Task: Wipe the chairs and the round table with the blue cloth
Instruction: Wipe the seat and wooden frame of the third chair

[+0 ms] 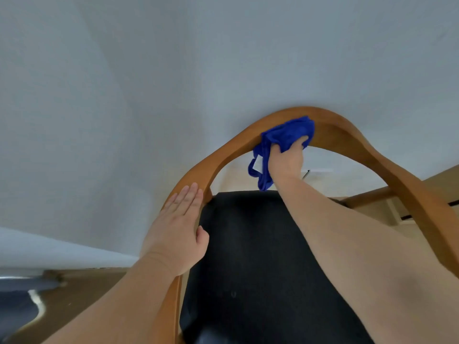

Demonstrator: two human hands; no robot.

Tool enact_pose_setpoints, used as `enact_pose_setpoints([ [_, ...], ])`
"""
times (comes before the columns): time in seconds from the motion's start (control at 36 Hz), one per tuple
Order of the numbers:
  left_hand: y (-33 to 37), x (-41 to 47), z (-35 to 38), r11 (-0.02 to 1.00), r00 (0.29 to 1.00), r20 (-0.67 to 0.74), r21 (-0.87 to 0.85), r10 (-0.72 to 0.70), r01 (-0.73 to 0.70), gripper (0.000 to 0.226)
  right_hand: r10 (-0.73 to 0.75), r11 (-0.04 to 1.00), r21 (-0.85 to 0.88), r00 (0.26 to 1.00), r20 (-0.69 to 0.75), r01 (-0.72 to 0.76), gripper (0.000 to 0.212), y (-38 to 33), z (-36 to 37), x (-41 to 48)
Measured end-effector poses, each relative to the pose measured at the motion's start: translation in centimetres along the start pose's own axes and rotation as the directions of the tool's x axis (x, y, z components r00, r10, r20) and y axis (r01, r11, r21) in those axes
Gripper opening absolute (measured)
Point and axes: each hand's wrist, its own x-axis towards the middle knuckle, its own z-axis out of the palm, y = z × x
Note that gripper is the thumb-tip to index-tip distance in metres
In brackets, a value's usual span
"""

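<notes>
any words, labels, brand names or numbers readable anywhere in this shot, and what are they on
None: no text, number or sign shows anywhere in the head view.
The blue cloth gripped in the right hand carries no readable label.
The wooden chair frame, its black seat and the pale wall show no print.
</notes>
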Motion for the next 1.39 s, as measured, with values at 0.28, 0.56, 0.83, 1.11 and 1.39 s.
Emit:
enact_pose_setpoints([
  [0.28, 0.5, -0.8, -0.6, 0.967, 0.986, -0.126, -0.243, -0.106, 0.073, 0.072, -0.274, 0.915, -0.076, 0.747, 0.606, 0.397, 0.064, 0.5, 2.8, -8.2],
  [0.56, 2.2, -5.3, -4.0, 0.895, 0.961, -0.187, -0.434, -0.205, 0.106, 0.053, -0.3, 0.923, 0.085, 0.561, 0.771, 0.376, 0.031, 0.1, -4.7, -13.2],
  [0.83, 5.9, -14.9, -19.6, 0.775, 0.958, -0.176, -0.629, -0.225, 0.066, 0.061, -0.357, 0.887, 0.239, 0.261, 0.897, 0.394, 0.036, -10.4, -14.6, -24.1],
  [1.11, 9.5, -29.9, -35.7, 0.685, 0.872, -0.129, -0.676, -0.473, 0.271, 0.047, -0.34, 0.825, 0.454, -0.345, 0.875, 0.338, 0.024, -23.5, -22.0, -34.8],
  [1.39, 19.4, -48.7, -39.7, 0.559, 0.334, -0.453, -0.588, -0.826, 0.585, 0.011, -0.146, 0.865, 0.483, -0.854, 0.5, 0.135, 0.048, -24.8, -26.3, -49.8],
])
